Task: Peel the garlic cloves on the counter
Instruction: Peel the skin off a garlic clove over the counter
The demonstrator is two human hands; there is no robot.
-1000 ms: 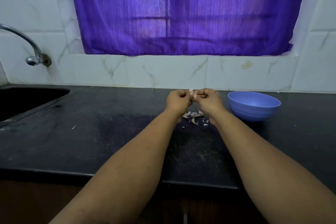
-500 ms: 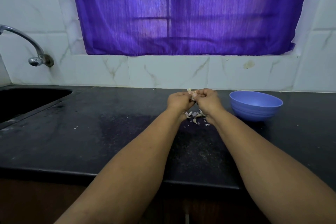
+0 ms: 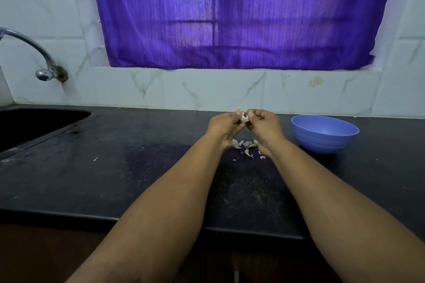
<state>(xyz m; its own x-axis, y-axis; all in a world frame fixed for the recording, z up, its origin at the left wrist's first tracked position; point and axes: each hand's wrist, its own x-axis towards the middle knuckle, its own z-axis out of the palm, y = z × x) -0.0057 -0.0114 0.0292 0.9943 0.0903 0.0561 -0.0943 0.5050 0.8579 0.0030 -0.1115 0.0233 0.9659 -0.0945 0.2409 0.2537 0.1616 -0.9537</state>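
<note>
Fingers (image 3: pixel 251 114) of both our hands pinch one garlic clove (image 3: pixel 243 117) just above centre frame, and compared with a second ago the left hand (image 3: pixel 226 127) and right hand (image 3: pixel 264 127) have drawn slightly apart — the skin looks to be tearing open. We judge this clove nearly peeled; loose skins and cloves (image 3: pixel 247 146) lie on the surface (image 3: pixel 138 167) below, beside the blue bowl (image 3: pixel 324 133).

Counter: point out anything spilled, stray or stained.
Loose garlic skins lie scattered on the black counter below the hands, left hand and right hand, which pinch a garlic clove. One stray scrap lies apart, nearer the sink. A brownish stain marks the wall tile.
</note>
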